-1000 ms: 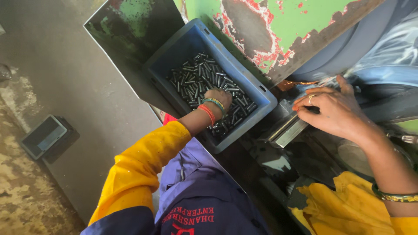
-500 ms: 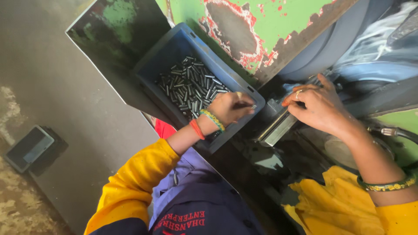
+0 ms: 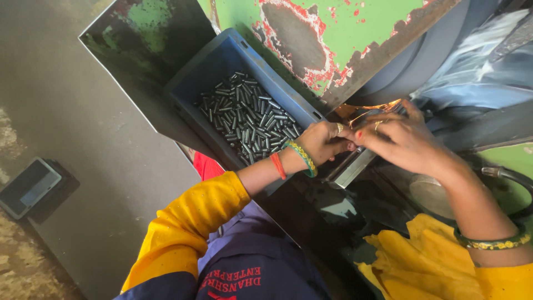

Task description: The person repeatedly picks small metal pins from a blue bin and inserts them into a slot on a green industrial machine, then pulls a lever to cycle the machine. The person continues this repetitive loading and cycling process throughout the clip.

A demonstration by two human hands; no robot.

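The left hand (image 3: 325,141) is curled shut, its fingers bunched together at the near corner of a blue bin (image 3: 219,66). You cannot tell if anything is inside the fist. The bin is full of little dark metal pins (image 3: 250,119), and they lie at about 10 o'clock from the left hand. The wrist wears a red band and a green and yellow bangle.

The right hand (image 3: 402,139) is just at 3 o'clock from the left hand, and their fingertips touch. Its fingers are bent and pinched together, but what they pinch is hidden. Orange sparks (image 3: 369,107) glow at 12 o'clock, just above the two hands. Under the hands sits a shiny metal rail (image 3: 355,166). Behind the bin stands a green machine (image 3: 333,33) with chipped paint. A small grey box (image 3: 28,186) lies on the floor far off at 9 o'clock.
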